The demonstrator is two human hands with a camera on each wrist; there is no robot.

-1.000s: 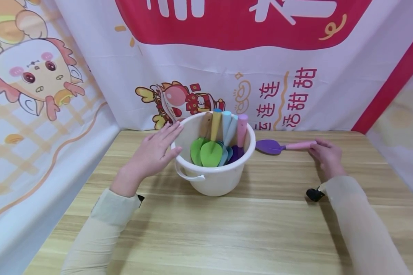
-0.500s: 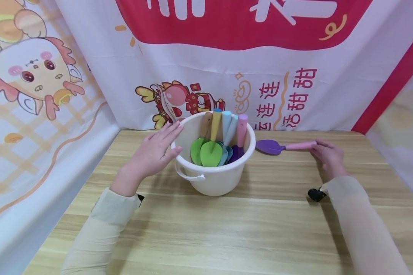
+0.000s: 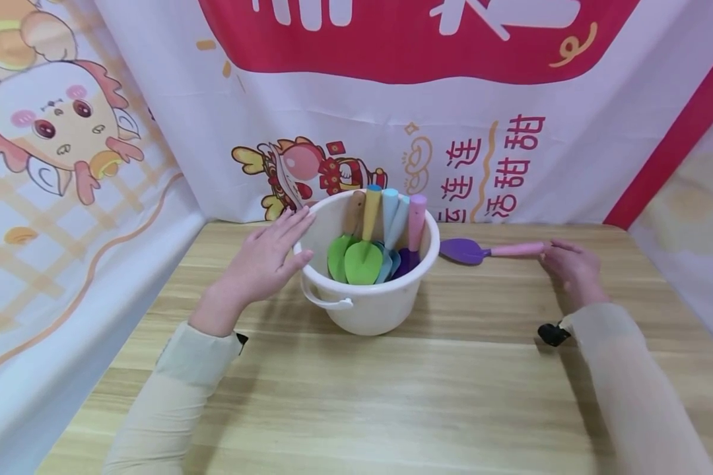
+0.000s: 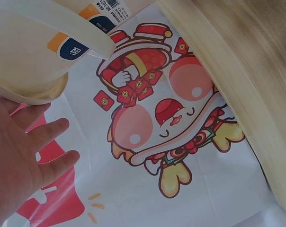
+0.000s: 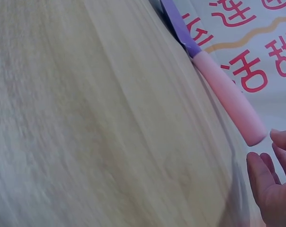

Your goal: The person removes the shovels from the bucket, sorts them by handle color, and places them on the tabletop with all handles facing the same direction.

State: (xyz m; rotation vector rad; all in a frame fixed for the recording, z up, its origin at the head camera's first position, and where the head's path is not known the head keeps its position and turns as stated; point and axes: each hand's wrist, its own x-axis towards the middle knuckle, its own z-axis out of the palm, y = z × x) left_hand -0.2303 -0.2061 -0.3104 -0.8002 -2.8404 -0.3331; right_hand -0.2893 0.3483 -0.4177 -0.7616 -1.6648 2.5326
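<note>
A white bucket (image 3: 373, 309) stands on the table, holding several garden trowels. Among them are a green trowel (image 3: 364, 262), a light blue one (image 3: 389, 204) and one with a pink handle (image 3: 416, 214). My left hand (image 3: 260, 267) rests its straight fingers on the bucket's left rim; the left wrist view shows the fingertips (image 4: 55, 127) at that rim. To the bucket's right, a purple trowel with a pink handle (image 3: 517, 250) lies flat. Just beyond its handle end is my right hand (image 3: 573, 267), its fingers (image 5: 261, 172) loosely bent and apart from the handle in the right wrist view.
The wood-grain table (image 3: 368, 402) reaches back to a printed white and red cloth (image 3: 356, 112). A patterned cloth (image 3: 41, 218) hangs at the left side, another pale one (image 3: 698, 218) at the right. The bucket's white handle (image 3: 327, 300) hangs down in front.
My right hand has let go of the purple trowel's pink handle and moved slightly right. The trowel stays lying flat. My left hand remains at the bucket rim.
</note>
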